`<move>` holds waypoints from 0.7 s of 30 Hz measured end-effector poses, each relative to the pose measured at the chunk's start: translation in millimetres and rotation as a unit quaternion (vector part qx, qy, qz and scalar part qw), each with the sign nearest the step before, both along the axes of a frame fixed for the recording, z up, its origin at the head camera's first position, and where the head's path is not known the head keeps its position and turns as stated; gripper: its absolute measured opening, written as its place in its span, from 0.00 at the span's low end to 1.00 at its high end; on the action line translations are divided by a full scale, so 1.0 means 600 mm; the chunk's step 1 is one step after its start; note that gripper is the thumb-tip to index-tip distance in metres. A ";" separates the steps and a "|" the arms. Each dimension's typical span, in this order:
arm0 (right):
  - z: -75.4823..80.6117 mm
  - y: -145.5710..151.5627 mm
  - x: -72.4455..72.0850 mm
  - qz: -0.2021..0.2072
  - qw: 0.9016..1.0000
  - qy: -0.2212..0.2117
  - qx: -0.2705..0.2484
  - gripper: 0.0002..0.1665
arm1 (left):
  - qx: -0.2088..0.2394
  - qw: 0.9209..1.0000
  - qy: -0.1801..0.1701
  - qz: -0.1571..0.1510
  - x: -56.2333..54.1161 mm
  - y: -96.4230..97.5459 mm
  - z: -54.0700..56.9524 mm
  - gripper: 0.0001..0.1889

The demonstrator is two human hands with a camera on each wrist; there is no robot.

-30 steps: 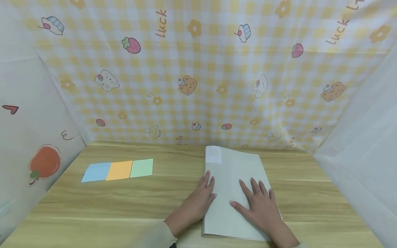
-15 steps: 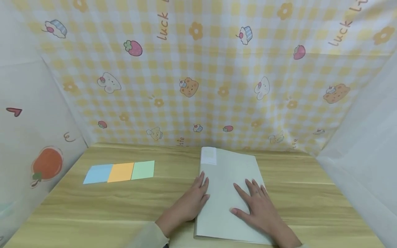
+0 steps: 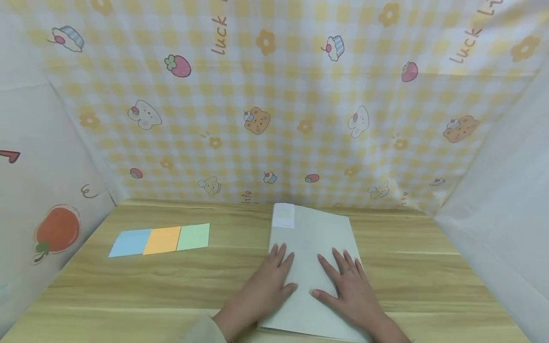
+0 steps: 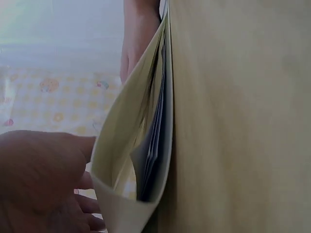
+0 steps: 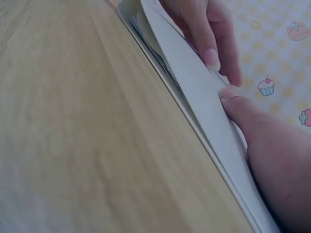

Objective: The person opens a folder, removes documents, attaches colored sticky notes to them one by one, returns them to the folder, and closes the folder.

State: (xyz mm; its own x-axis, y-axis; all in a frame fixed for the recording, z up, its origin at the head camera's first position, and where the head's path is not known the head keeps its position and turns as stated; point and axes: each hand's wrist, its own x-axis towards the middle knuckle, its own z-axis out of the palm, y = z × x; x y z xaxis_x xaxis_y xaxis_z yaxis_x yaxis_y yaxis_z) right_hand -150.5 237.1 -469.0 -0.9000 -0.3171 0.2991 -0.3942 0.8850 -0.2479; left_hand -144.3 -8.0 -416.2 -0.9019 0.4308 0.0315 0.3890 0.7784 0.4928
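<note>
A pale grey-white folder (image 3: 315, 243) with a white label at its upper left corner lies closed on the wooden table. My left hand (image 3: 268, 283) rests across its left spine side, fingers spread over the cover. On the right half of the cover lies my right hand (image 3: 353, 293), its fingers straight and splayed. From the left wrist view, the folder's rounded spine (image 4: 121, 208) bulges beside the left hand (image 4: 41, 174), and several inner sheets (image 4: 153, 141) show at the lower end. In the right wrist view, the cover (image 5: 189, 77) stands slightly raised above those sheets.
Three paper squares, blue (image 3: 130, 243), orange (image 3: 162, 240) and green (image 3: 194, 237), lie side by side on the left of the table (image 3: 171, 286). A yellow checked cloth (image 3: 283, 95) hangs behind, and white sheets (image 3: 506, 190) close off both sides.
The folder has slid a little to the left and towards me under both hands. My left hand has moved from the spine edge further onto the cover.
</note>
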 end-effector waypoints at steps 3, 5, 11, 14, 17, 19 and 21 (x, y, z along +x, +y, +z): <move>0.000 -0.003 0.001 -0.002 1.000 -0.006 -0.005 0.46 | -0.028 0.999 0.003 -0.040 0.010 0.002 -0.001 0.39; 0.000 -0.004 0.001 -0.003 1.000 -0.010 -0.011 0.46 | -0.050 0.996 0.012 -0.068 0.020 0.004 -0.003 0.43; -0.002 0.000 -0.001 0.000 1.000 0.005 -0.023 0.46 | -0.107 0.984 0.054 -0.130 0.041 0.019 -0.010 0.57; 0.003 0.004 -0.005 0.008 0.999 0.008 -0.046 0.43 | -0.129 0.979 0.071 -0.139 0.046 0.025 -0.011 0.61; 0.009 0.011 -0.009 0.008 0.997 -0.003 -0.083 0.39 | -0.138 0.979 0.078 -0.130 0.048 0.026 -0.013 0.64; 0.013 0.019 -0.011 0.002 0.993 -0.025 -0.119 0.37 | -0.142 0.978 0.085 -0.123 0.049 0.025 -0.015 0.65; 0.014 0.027 -0.013 -0.010 0.987 -0.046 -0.153 0.35 | -0.147 0.978 0.087 -0.119 0.049 0.025 -0.018 0.64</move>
State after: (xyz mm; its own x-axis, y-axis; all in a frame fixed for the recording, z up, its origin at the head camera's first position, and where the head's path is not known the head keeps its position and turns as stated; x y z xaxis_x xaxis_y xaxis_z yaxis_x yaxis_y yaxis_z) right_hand -158.2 253.5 -460.4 -0.9327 -0.2066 0.2955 -0.3412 0.7706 -0.5383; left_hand -114.9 7.0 -427.0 -0.7674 0.6409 0.0193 0.6341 0.7541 0.1708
